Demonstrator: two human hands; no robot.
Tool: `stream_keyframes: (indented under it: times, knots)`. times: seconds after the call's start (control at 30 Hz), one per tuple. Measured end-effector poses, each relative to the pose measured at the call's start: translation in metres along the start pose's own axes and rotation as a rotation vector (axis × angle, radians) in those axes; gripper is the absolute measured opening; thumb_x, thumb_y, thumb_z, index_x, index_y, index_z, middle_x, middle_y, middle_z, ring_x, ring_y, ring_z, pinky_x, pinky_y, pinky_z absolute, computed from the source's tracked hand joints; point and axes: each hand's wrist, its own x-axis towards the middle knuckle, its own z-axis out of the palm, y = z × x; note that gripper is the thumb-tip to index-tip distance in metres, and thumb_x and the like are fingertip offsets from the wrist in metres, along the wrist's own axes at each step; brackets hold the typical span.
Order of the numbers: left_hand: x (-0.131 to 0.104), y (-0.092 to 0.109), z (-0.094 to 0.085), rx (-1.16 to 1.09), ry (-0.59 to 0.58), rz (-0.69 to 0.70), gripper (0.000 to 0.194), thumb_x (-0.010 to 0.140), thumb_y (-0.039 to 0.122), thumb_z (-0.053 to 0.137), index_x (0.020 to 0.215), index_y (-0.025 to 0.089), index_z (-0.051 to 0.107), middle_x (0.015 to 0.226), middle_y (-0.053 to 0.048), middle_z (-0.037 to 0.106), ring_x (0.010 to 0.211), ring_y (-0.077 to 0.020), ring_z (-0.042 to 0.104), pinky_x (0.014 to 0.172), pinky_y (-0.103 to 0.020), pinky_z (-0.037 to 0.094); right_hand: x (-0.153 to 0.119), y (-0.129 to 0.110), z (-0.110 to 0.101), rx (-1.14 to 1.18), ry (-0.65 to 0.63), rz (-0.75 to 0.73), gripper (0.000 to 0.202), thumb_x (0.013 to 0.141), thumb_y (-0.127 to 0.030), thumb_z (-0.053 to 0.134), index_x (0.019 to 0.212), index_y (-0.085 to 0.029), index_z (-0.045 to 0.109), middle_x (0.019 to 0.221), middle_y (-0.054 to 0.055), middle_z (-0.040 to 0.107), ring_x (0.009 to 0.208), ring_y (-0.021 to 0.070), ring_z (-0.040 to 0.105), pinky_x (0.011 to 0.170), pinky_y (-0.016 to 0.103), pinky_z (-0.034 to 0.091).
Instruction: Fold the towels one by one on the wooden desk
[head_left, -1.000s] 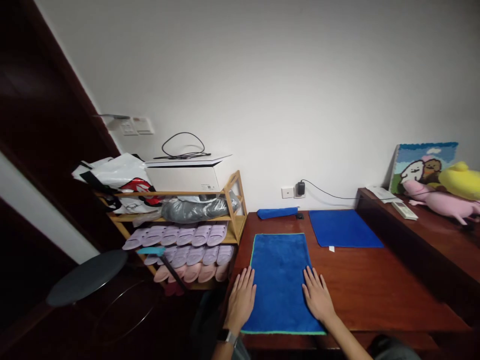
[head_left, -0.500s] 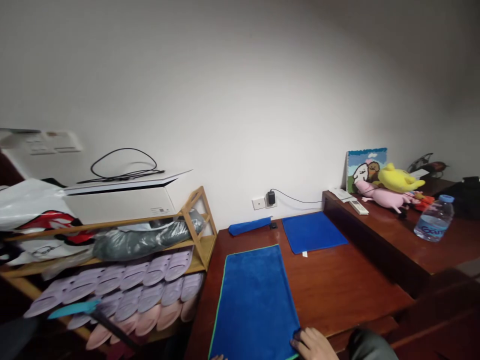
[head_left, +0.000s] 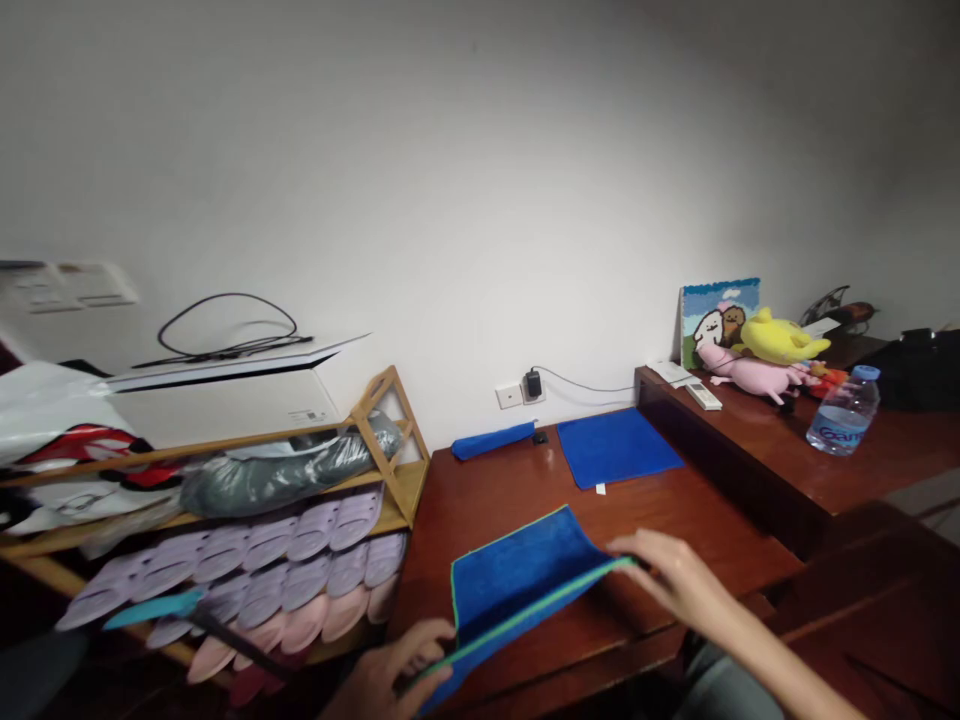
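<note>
Green-edged blue towel (head_left: 514, 565) on the near part of the wooden surface (head_left: 675, 510): far end lying flat, near edge raised. Left hand (head_left: 411, 665) clamped on its near left corner; right hand (head_left: 645, 562) clamped on its near right corner, fingers slightly blurred.

Surroundings: second blue cloth (head_left: 619, 445) flat beyond, toward the right, with a white tag (head_left: 601, 489), print unreadable. Folded blue cloth (head_left: 495, 440) along the wall, near a black plug adapter (head_left: 533, 384). Slipper rack (head_left: 409, 490) adjoins on the left, bearing lilac slippers (head_left: 307, 535) and a white box (head_left: 225, 405); box label too small to read. Raised dark ledge bounds the right side; above it, white remote control (head_left: 703, 396), pink plush toy (head_left: 757, 377), yellow plush toy (head_left: 780, 337), cartoon-dog picture (head_left: 720, 325).

Writing: water bottle (head_left: 844, 415), blue cap, upright; label appears to read "Gan", remainder illegible.
</note>
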Motion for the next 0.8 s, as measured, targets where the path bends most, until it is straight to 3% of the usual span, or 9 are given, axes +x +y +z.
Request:
stream_keyframes:
  times: [0.07, 0.13, 0.23, 0.33, 0.47, 0.63, 0.8]
  knots:
    - [0.007, 0.041, -0.032, -0.042, -0.108, -0.003, 0.031, 0.086, 0.040, 0.068, 0.115, 0.033, 0.074, 0.103, 0.003, 0.082, 0.097, -0.0193, 0.074, 0.089, -0.025, 0.058, 0.016, -0.006, -0.030, 0.070, -0.029, 0.038, 0.033, 0.104, -0.050, 0.057, 0.110, -0.024, 0.077, 0.099, 0.006, 0.079, 0.090, 0.0185, 0.074, 0.085, 0.028, 0.058]
    - [0.014, 0.069, -0.060, -0.034, -0.184, 0.016, 0.030, 0.085, 0.041, 0.071, 0.113, 0.032, 0.074, 0.104, 0.003, 0.080, 0.097, -0.0180, 0.073, 0.089, -0.024, 0.055, 0.030, -0.013, -0.055, 0.117, -0.073, 0.078, 0.034, 0.101, -0.053, 0.062, 0.101, -0.024, 0.078, 0.095, 0.005, 0.079, 0.087, 0.0179, 0.074, 0.079, 0.026, 0.058]
    - [0.023, 0.094, -0.092, 0.015, -0.237, 0.116, 0.021, 0.091, 0.046, 0.068, 0.101, 0.031, 0.078, 0.102, 0.002, 0.079, 0.096, -0.0178, 0.071, 0.093, -0.025, 0.052, 0.046, -0.023, -0.083, 0.149, -0.105, 0.114, 0.036, 0.097, -0.058, 0.066, 0.094, -0.025, 0.080, 0.093, 0.004, 0.081, 0.084, 0.0184, 0.075, 0.072, 0.025, 0.058]
    - [0.031, 0.108, -0.113, -0.001, -0.327, 0.248, 0.029, 0.098, 0.046, 0.057, 0.092, 0.030, 0.081, 0.097, 0.000, 0.080, 0.094, -0.0186, 0.071, 0.095, -0.027, 0.052, 0.054, -0.035, -0.101, 0.158, -0.092, 0.120, 0.038, 0.094, -0.060, 0.067, 0.091, -0.025, 0.081, 0.091, 0.004, 0.081, 0.083, 0.0202, 0.075, 0.072, 0.027, 0.059]
    - [0.039, 0.116, -0.121, -0.034, -0.316, 0.252, 0.029, 0.098, 0.047, 0.059, 0.100, 0.029, 0.082, 0.100, 0.000, 0.081, 0.092, -0.0181, 0.071, 0.090, -0.026, 0.053, 0.057, -0.050, -0.115, 0.156, -0.079, 0.113, 0.038, 0.094, -0.061, 0.067, 0.095, -0.026, 0.083, 0.095, 0.005, 0.082, 0.086, 0.0219, 0.075, 0.073, 0.030, 0.061]
    - [0.040, 0.107, -0.116, -0.019, -0.323, 0.217, 0.037, 0.079, 0.056, 0.081, 0.098, 0.024, 0.081, 0.086, 0.002, 0.077, 0.079, -0.0155, 0.067, 0.075, -0.022, 0.052, 0.057, -0.057, -0.120, 0.098, -0.093, 0.112, 0.036, 0.095, -0.060, 0.067, 0.097, -0.028, 0.084, 0.099, 0.007, 0.082, 0.089, 0.0223, 0.075, 0.076, 0.030, 0.060]
    - [0.040, 0.096, -0.112, 0.082, -0.242, 0.198, 0.027, 0.077, 0.042, 0.083, 0.096, 0.024, 0.079, 0.091, 0.003, 0.078, 0.082, -0.0152, 0.067, 0.074, -0.021, 0.047, 0.054, -0.061, -0.120, 0.057, -0.127, 0.099, 0.038, 0.096, -0.059, 0.067, 0.099, -0.024, 0.083, 0.100, 0.008, 0.082, 0.089, 0.0242, 0.076, 0.078, 0.031, 0.061]
